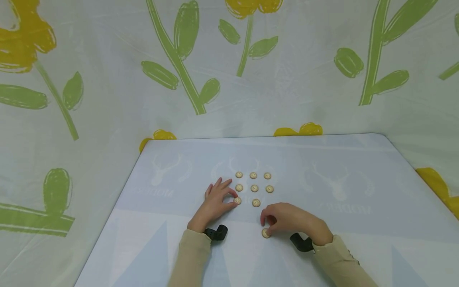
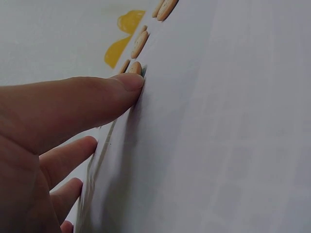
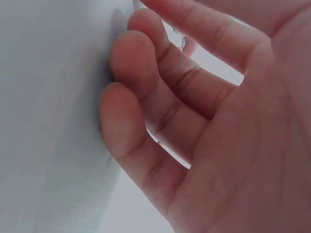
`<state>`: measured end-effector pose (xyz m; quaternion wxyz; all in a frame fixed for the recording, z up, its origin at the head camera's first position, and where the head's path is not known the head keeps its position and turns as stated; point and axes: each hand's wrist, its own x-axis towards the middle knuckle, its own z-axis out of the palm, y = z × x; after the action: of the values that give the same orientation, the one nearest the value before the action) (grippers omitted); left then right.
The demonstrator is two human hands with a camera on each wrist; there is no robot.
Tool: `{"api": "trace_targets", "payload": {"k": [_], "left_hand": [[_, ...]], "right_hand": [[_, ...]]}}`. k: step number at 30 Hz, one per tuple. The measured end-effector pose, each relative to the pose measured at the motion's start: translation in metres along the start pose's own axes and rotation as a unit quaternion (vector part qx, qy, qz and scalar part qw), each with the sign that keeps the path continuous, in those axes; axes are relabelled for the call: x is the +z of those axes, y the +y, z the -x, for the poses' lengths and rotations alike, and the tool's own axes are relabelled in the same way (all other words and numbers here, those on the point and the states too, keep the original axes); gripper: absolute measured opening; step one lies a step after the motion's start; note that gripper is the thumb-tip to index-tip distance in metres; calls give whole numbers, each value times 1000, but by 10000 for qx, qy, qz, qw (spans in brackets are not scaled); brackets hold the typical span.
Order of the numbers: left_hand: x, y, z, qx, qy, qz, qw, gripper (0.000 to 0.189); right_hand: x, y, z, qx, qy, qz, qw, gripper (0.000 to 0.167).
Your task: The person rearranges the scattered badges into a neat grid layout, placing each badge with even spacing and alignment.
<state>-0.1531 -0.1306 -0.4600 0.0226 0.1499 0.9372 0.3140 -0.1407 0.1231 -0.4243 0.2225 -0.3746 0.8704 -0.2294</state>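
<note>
Small round tan discs with raised rims and marks in the middle, like buttons, lie in rows on the table (image 1: 297, 159). My left hand (image 1: 215, 203) pinches the disc (image 1: 237, 201) at the near left of the group between thumb and index finger, its other fingers spread. In the left wrist view, the thumb (image 2: 82, 104) touches a disc's edge (image 2: 135, 67); the index finger is hidden. Nearer me, my right hand (image 1: 292, 219) holds another disc (image 1: 265, 233) between thumb and index fingertip. The right wrist view shows its curled fingers (image 3: 136, 63) against the tabletop; no disc shows there.
Just beyond the hands lie several more discs, among them a middle one (image 1: 254, 188) and a near one (image 1: 256, 203). A flower-printed cloth (image 1: 287, 91) hangs behind the table and down both sides. Each wrist wears a black camera (image 1: 218, 232).
</note>
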Motion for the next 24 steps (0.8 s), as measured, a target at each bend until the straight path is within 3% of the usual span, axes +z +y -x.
{"api": "trace_targets", "payload": {"k": [24], "left_hand": [[1, 2, 0, -201, -90, -60, 9997, 14]], "right_hand": [[-1, 0, 1, 45, -127, -242, 9996, 15]]}}
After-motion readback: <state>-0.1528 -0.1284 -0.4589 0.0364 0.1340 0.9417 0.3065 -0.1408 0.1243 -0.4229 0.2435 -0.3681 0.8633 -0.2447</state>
